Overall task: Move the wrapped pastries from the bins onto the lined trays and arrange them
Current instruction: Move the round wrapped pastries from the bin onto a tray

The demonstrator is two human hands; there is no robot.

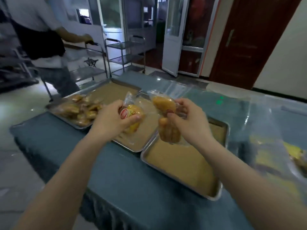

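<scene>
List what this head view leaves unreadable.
Head view:
- The red label on the left hand's wrapped pastry: blurred.
- The far tray's pastry pile: count lost to blur.
- The yellow goods under clear plastic, right: blurred, cut by the edge.
- The right hand's pastries: wrappers blur together, count unsure.

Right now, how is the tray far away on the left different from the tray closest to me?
The far left tray carries a heap of wrapped pastries at one end; the nearest tray shows only its brown liner. The far left tray sits farther off, at the left side of the table; the nearest tray sits by its near edge. Both are metal trays with brown liners.
</scene>
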